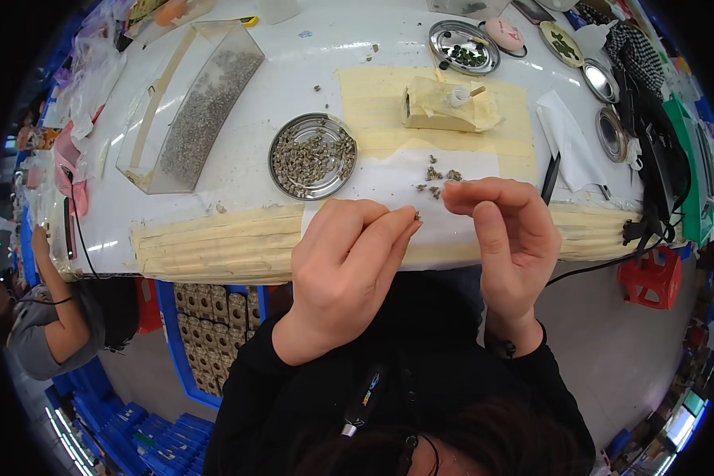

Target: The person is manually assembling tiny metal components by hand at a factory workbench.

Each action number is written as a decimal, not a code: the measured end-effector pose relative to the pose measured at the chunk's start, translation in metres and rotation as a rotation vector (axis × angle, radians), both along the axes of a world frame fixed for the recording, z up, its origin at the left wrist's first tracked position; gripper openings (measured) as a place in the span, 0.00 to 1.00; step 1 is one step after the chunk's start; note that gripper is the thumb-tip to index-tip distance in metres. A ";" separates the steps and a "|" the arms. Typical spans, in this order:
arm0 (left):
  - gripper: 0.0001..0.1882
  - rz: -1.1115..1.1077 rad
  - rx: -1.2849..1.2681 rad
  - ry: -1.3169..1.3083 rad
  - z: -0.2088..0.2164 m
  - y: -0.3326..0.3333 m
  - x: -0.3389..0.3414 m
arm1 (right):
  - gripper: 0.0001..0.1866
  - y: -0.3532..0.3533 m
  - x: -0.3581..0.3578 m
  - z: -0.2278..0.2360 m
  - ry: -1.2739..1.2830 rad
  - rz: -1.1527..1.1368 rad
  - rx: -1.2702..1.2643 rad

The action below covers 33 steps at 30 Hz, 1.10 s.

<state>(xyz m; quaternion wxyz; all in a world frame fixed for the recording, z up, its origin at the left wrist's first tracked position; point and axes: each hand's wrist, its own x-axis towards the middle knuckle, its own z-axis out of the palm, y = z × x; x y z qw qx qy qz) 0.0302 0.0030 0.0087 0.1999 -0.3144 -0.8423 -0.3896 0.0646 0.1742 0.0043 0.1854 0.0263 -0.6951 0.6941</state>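
My left hand (345, 266) is closed in a pinch over white paper (381, 186) at the table's near edge. Between its thumb and fingertip sticks out a tiny metal part (417, 215), too small to name exactly. Just to the right, my right hand (516, 238) is raised with fingers curved and thumb apart, nothing visible in it. Beyond its fingertips lie several loose small metal parts (434, 172) on the paper. A round metal dish (352, 170), filled with many similar parts, stands left of the paper.
A clear plastic box (147, 103) of small grey parts stands at left. Behind the paper sits a tape-covered block (428, 111) with a small white cup. A dish of dark green pieces (488, 40) is farther back. Below the table edge, a blue crate (166, 317) holds metal blocks. Another person's arm (55, 325) shows at far left.
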 end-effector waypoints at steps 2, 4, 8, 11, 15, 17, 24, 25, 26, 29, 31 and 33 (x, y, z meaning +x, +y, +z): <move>0.11 -0.001 -0.024 -0.035 0.001 0.001 0.000 | 0.06 0.003 -0.001 -0.001 0.020 -0.047 0.017; 0.11 -0.002 0.016 -0.072 0.000 0.002 0.000 | 0.05 0.007 -0.002 -0.003 0.047 -0.081 0.086; 0.13 0.000 0.155 -0.093 -0.002 0.003 0.001 | 0.05 0.008 -0.001 -0.007 0.016 0.002 0.183; 0.13 -0.041 0.148 -0.017 0.002 0.002 -0.003 | 0.05 0.001 0.000 -0.005 -0.040 0.068 0.127; 0.13 -0.056 0.110 0.054 0.002 0.002 -0.003 | 0.04 -0.001 -0.003 -0.005 -0.028 0.093 0.121; 0.13 -0.063 0.103 0.055 0.003 0.002 -0.002 | 0.03 -0.001 -0.003 -0.005 -0.029 0.103 0.130; 0.16 -0.117 0.136 0.087 0.003 0.000 -0.003 | 0.03 0.002 -0.001 -0.001 -0.145 0.252 -0.058; 0.16 -0.125 0.159 0.070 0.003 0.000 -0.003 | 0.03 0.003 0.000 -0.001 -0.162 0.282 -0.078; 0.16 -0.132 0.181 0.053 0.003 0.001 -0.003 | 0.04 0.004 0.000 0.000 -0.178 0.312 -0.099; 0.16 -0.142 0.253 -0.030 0.004 0.003 -0.001 | 0.05 0.003 0.001 0.006 -0.259 0.388 -0.277; 0.16 -0.152 0.310 -0.086 0.004 0.004 0.000 | 0.06 0.005 0.000 0.006 -0.274 0.443 -0.347; 0.15 -0.163 0.369 -0.134 0.002 0.005 0.000 | 0.07 0.006 -0.002 0.005 -0.288 0.495 -0.404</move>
